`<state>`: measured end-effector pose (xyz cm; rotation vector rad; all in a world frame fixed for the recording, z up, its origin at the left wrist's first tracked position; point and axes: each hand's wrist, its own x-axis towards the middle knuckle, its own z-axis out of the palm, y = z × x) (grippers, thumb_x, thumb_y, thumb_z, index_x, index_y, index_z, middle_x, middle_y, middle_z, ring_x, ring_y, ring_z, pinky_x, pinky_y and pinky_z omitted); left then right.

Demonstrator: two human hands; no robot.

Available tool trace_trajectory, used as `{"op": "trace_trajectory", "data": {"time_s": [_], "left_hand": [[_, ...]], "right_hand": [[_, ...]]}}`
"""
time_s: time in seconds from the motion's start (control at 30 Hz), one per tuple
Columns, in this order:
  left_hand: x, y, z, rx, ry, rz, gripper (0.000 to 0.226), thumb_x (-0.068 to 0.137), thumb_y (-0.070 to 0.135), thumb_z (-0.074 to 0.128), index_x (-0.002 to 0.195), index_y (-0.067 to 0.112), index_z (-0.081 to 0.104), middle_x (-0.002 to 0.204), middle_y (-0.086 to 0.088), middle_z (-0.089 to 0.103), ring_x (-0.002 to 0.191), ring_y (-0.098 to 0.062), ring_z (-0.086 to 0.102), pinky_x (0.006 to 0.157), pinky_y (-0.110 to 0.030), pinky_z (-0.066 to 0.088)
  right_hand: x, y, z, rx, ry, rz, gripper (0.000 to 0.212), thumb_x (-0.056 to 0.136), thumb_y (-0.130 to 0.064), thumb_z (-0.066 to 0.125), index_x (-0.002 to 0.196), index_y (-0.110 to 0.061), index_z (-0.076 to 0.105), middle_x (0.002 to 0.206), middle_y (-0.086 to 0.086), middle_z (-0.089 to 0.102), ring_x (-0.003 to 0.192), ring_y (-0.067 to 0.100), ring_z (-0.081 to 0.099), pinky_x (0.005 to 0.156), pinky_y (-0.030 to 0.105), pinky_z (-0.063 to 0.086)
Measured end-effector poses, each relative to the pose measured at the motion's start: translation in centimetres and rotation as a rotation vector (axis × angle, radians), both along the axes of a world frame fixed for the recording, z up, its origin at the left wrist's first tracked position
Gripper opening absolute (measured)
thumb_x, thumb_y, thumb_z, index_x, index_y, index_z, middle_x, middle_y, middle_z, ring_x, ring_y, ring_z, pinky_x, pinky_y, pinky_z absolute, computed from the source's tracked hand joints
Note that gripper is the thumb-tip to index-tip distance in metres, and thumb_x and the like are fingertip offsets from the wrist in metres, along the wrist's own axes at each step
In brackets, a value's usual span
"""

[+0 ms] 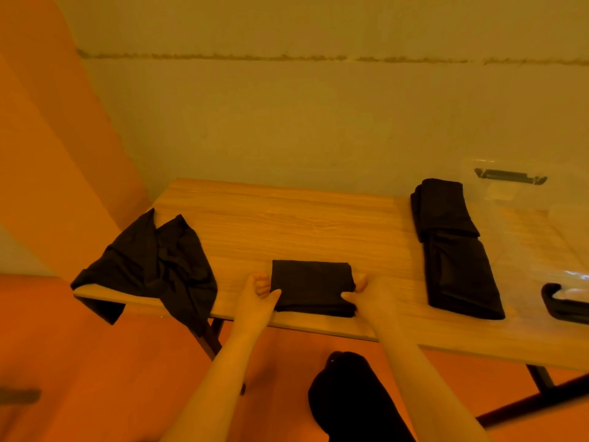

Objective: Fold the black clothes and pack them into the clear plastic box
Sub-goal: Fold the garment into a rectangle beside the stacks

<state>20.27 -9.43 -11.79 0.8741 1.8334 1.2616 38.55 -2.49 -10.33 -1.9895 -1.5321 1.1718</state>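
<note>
A small folded black garment (312, 287) lies near the front edge of the wooden table (287, 224). My left hand (258, 298) grips its left side, thumb on top and fingers curled at the edge. My right hand (366, 293) grips its right side the same way. A crumpled black garment (153, 266) sprawls at the table's left end, partly hanging over the edge. The clear plastic box (541, 218) stands at the right, and two folded black garments (452, 247) lie inside along its left wall.
The box has black handles at the far side (510, 176) and the near side (564, 306). A wall runs close behind the table. Dark table legs (212, 339) show below the front edge. A dark shape (350, 397) sits low between my arms.
</note>
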Motion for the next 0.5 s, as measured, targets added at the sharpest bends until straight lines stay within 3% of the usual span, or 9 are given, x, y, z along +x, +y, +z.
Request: {"op": "trace_trajectory", "data": {"time_s": [0.1, 0.17, 0.23, 0.3, 0.4, 0.5], "left_hand": [[0.6, -0.4, -0.2, 0.004, 0.057, 0.022, 0.043, 0.087, 0.007, 0.062, 0.127, 0.005, 0.046, 0.119, -0.009, 0.056, 0.114, -0.020, 0.053, 0.087, -0.022, 0.042], [1.1, -0.2, -0.3, -0.044, 0.101, 0.047, 0.049, 0.088, 0.014, 0.061, 0.133, 0.005, 0.042, 0.131, -0.010, 0.050, 0.122, -0.023, 0.048, 0.093, -0.028, 0.042], [1.8, 0.1, -0.4, -0.125, 0.177, 0.063, 0.055, 0.087, 0.026, 0.063, 0.134, 0.006, 0.041, 0.131, -0.010, 0.050, 0.122, -0.027, 0.048, 0.096, -0.038, 0.045], [2.3, 0.4, -0.5, -0.209, 0.223, 0.078, 0.055, 0.084, 0.038, 0.064, 0.125, 0.005, 0.047, 0.121, -0.010, 0.056, 0.112, -0.028, 0.054, 0.089, -0.042, 0.049], [2.6, 0.8, 0.1, -0.306, 0.268, 0.082, 0.040, 0.085, 0.042, 0.062, 0.102, 0.006, 0.056, 0.096, -0.008, 0.060, 0.091, -0.026, 0.060, 0.073, -0.037, 0.051], [1.8, 1.6, 0.4, -0.333, 0.269, 0.035, 0.035, 0.087, 0.035, 0.062, 0.064, 0.010, 0.050, 0.062, -0.003, 0.049, 0.059, -0.017, 0.050, 0.055, -0.030, 0.041]], "right_hand": [[0.6, -0.3, -0.6, 0.065, -0.129, 0.046, 0.034, 0.084, -0.019, 0.067, 0.112, -0.006, 0.052, 0.106, 0.011, 0.058, 0.089, 0.021, 0.056, 0.068, 0.026, 0.045], [0.8, 0.0, -0.6, 0.299, -0.221, 0.221, 0.041, 0.089, -0.014, 0.059, 0.128, -0.010, 0.049, 0.129, 0.007, 0.050, 0.111, 0.019, 0.052, 0.081, 0.019, 0.043], [0.3, 0.7, 0.2, 0.504, -0.119, 0.305, 0.041, 0.094, -0.011, 0.051, 0.135, -0.011, 0.045, 0.142, 0.006, 0.041, 0.127, 0.020, 0.042, 0.100, 0.023, 0.036], [-0.8, 1.6, 1.4, 0.476, -0.092, 0.408, 0.044, 0.097, -0.017, 0.046, 0.140, -0.012, 0.038, 0.148, 0.007, 0.035, 0.135, 0.021, 0.033, 0.108, 0.027, 0.028], [-1.8, 3.7, 1.7, 0.238, -0.313, 0.573, 0.058, 0.094, -0.030, 0.052, 0.144, -0.014, 0.029, 0.149, 0.010, 0.031, 0.136, 0.026, 0.030, 0.110, 0.036, 0.028], [-1.2, 4.2, 1.0, 0.160, -0.439, 0.587, 0.055, 0.087, -0.040, 0.059, 0.131, -0.011, 0.046, 0.135, 0.012, 0.044, 0.125, 0.028, 0.040, 0.105, 0.044, 0.034]]}}
